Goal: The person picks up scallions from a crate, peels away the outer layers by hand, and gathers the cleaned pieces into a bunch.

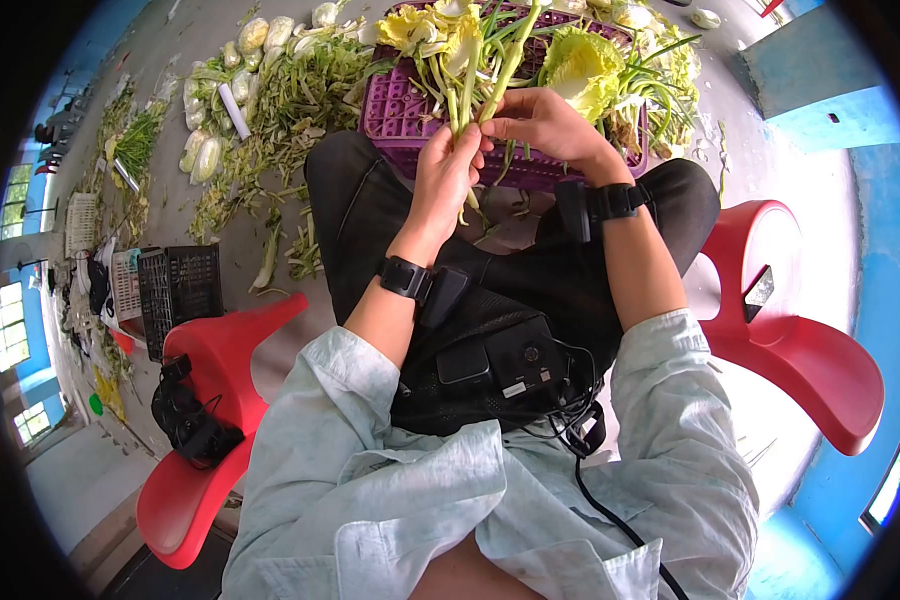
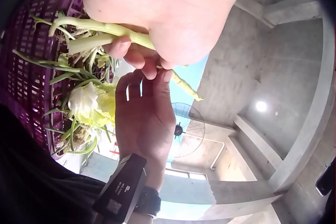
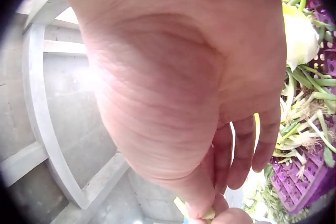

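Pale green vegetable stalks (image 1: 511,75) rise from my left hand (image 1: 438,188), whose fingers curl round them. My right hand (image 1: 552,125) meets it there, and its thumb and forefinger pinch a thin stalk at the left fingertips. In the left wrist view the thick stalks (image 2: 100,26) pass under the left palm, while a thin peeled-looking end (image 2: 188,88) sticks out past both hands' fingertips. The right wrist view has the right palm (image 3: 173,77) in front, with a small bit of stalk (image 3: 209,214) between the fingertips. Both hands are over the near edge of a purple crate (image 1: 388,108).
Yellow leaves (image 1: 410,30), a leafy cabbage head (image 1: 582,72) and spring onions lie in and on the crate. Left of it, trimmed greens (image 1: 315,85) and cabbages (image 1: 207,158) cover the floor. Red stools (image 1: 770,235) stand either side, and a black crate (image 1: 180,290) is behind left.
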The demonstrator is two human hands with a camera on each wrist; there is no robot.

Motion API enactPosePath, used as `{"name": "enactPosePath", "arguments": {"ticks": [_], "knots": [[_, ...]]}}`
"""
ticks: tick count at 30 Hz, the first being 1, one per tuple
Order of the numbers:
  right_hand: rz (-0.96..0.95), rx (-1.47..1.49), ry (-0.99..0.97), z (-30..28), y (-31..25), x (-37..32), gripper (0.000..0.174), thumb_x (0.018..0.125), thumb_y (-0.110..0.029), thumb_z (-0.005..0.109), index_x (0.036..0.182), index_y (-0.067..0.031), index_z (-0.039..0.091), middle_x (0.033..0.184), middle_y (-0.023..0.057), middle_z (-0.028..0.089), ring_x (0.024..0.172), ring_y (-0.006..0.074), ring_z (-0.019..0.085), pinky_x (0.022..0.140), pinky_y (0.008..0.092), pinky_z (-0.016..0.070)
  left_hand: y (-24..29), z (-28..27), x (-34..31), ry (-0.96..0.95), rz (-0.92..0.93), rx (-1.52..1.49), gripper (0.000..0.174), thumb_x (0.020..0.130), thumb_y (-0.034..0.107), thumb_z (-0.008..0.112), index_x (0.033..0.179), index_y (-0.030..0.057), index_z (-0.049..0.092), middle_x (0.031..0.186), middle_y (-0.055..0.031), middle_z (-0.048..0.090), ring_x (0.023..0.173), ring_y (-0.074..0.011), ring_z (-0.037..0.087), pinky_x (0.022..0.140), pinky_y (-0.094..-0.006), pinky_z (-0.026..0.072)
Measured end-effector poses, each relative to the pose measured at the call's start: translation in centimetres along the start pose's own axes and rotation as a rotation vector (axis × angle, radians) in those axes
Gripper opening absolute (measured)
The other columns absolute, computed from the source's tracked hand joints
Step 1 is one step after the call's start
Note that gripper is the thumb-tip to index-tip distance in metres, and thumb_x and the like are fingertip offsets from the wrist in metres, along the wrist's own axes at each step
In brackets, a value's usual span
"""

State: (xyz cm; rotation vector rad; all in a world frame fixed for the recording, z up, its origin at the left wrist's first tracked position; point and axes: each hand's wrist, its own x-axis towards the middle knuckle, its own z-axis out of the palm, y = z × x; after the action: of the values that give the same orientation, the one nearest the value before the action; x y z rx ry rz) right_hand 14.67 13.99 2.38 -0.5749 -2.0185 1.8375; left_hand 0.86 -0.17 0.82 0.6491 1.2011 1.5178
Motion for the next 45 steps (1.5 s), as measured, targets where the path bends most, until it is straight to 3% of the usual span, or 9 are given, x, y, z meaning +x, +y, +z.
{"name": "enactPosePath", "arguments": {"ticks": [13,17,19,23,28,31,38,45], "knots": [[0.016,-0.111,0.019,0.1,-0.1,-0.1,0.022,0.094,-0.019,0.073,0.107,-0.0009,0.075,0.096,0.0068,0.075,0.089,0.0139,0.068,0.086,0.0307,0.0525,-0.1,-0.2,0.1,0.017,-0.028,-0.015,0.022,0.105,0.023,0.058,0.117,0.0042,0.063,0.093,-0.0015,0.063,0.075,-0.0038,0.053,0.058,-0.0198,0.0382],[0.009,-0.093,0.015,0.3,0.5,0.1,0.024,0.093,-0.021,0.073,0.107,-0.0020,0.075,0.096,0.0071,0.075,0.091,0.0134,0.067,0.086,0.0308,0.0520,-0.3,-0.2,0.2,0.124,-0.034,0.044,0.021,0.105,0.023,0.058,0.115,0.0055,0.064,0.093,-0.0002,0.063,0.076,-0.0039,0.054,0.061,-0.0209,0.0409],[0.092,-0.168,-0.023,0.1,0.1,0.0,0.028,0.093,-0.022,0.074,0.113,-0.0021,0.074,0.101,0.0056,0.075,0.092,0.0116,0.066,0.086,0.0291,0.0513,-0.2,-0.1,0.2,0.190,-0.026,0.080,0.021,0.105,0.024,0.058,0.115,0.0062,0.064,0.093,0.0004,0.064,0.077,-0.0043,0.055,0.063,-0.0219,0.0426],[0.166,-0.314,-0.141,0.4,-0.3,-0.1,0.029,0.090,-0.021,0.075,0.112,-0.0033,0.075,0.098,0.0038,0.075,0.089,0.0098,0.065,0.083,0.0280,0.0508,-0.9,-0.7,0.7,0.190,0.073,0.081,0.022,0.105,0.023,0.056,0.117,0.0055,0.062,0.097,-0.0017,0.065,0.084,-0.0084,0.060,0.071,-0.0254,0.0479],[0.206,-0.257,-0.236,1.1,0.2,-0.5,0.032,0.085,-0.025,0.077,0.109,-0.0029,0.075,0.095,0.0048,0.075,0.088,0.0117,0.065,0.083,0.0296,0.0508,-0.9,-0.5,0.6,0.133,0.090,-0.039,0.023,0.106,0.021,0.053,0.121,0.0037,0.058,0.108,-0.0072,0.067,0.096,-0.0131,0.062,0.083,-0.0293,0.0499],[0.230,-0.341,-0.346,1.0,1.0,-0.3,0.032,0.086,-0.024,0.077,0.109,-0.0025,0.075,0.092,0.0037,0.074,0.086,0.0114,0.065,0.082,0.0286,0.0506,-1.3,-0.8,1.0,0.140,0.079,-0.056,0.029,0.107,0.018,0.049,0.131,0.0028,0.054,0.116,-0.0128,0.068,0.103,-0.0180,0.066,0.091,-0.0340,0.0515],[0.301,-0.552,-0.466,1.1,-0.5,-0.5,0.035,0.084,-0.025,0.076,0.111,-0.0019,0.074,0.092,0.0058,0.074,0.086,0.0136,0.066,0.082,0.0298,0.0513,-1.0,-0.6,0.7,0.112,0.052,-0.069,0.035,0.106,0.015,0.051,0.139,0.0023,0.049,0.116,-0.0126,0.066,0.103,-0.0198,0.066,0.092,-0.0337,0.0521],[0.219,-0.446,-0.304,0.8,1.7,-0.3,0.036,0.085,-0.031,0.074,0.112,-0.0069,0.076,0.102,0.0104,0.076,0.091,0.0216,0.071,0.087,0.0344,0.0536,-1.2,-0.8,0.6,0.170,0.066,-0.064,0.039,0.103,0.011,0.055,0.140,0.0007,0.046,0.108,-0.0081,0.060,0.091,-0.0155,0.062,0.083,-0.0330,0.0550]]}}
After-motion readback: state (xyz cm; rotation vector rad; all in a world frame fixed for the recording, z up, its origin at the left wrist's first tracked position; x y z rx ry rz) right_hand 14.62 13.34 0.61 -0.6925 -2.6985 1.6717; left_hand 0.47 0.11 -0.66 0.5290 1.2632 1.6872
